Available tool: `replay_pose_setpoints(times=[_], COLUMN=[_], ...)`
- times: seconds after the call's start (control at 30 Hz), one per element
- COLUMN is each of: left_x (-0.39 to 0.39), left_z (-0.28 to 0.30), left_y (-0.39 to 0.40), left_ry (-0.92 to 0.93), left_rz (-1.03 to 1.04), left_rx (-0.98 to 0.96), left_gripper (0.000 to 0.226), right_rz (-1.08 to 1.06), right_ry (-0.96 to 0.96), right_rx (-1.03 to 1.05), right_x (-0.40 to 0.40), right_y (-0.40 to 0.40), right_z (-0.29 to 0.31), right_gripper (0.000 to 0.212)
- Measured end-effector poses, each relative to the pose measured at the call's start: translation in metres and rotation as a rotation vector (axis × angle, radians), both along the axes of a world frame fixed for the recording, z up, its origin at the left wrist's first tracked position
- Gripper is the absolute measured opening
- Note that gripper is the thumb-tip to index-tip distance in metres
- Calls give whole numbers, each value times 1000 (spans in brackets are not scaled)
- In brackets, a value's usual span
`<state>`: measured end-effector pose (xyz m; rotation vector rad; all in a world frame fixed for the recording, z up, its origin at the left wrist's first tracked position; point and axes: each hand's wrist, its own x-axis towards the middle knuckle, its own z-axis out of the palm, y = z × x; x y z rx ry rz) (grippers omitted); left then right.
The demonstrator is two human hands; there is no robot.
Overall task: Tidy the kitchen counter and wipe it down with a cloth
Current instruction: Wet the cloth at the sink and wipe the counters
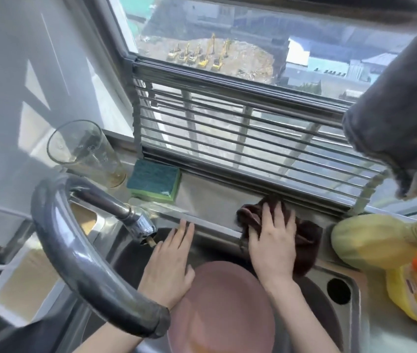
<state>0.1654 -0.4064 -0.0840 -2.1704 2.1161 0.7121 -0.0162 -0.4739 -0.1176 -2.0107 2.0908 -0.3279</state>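
Brown cloth (306, 240): lying on the steel ledge of the counter (210, 200) behind the sink (350, 324), just below the slatted metal rack (253, 133) leaning against the window. Right hand (273, 240): pressing flat on the cloth, fingers (270, 212) spread and extended, not clenched. Left hand (170, 261): resting open on the sink's rear rim, fingers released, holding nothing. Pink plate (222, 309): sitting in the sink basin, between the two forearms. Green sponge (154, 180): lying on the ledge, left of the cloth. Tall glass (85, 151): standing beside the sponge. Faucet (87, 250): arching over the basin. Yellow bottle (416, 284): standing at far right.
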Motion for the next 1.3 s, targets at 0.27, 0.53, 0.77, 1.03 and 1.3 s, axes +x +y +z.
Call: replay_pose_setpoints(times=[0.27, 0.53, 0.77, 1.03, 1.3], left_x=[3, 4, 30, 3, -5], left_z=[-7, 5, -20, 9, 19], left_y=[7, 6, 50, 57, 91], left_ry=[92, 45, 185, 155, 151], left_rz=[13, 116, 84, -1, -67], left_rx=[34, 128, 76, 20, -42], left_gripper=[79, 76, 80, 69, 67], right_rz=[566, 184, 448, 153, -40], right_ry=[-171, -139, -137, -16, -16], right_rx=[140, 5, 116, -7, -84], right_x=[94, 12, 96, -3, -21], right_y=[-42, -19, -30, -3, 10], right_z=[3, -8, 0, -7, -10], right_gripper=[49, 44, 54, 48, 38])
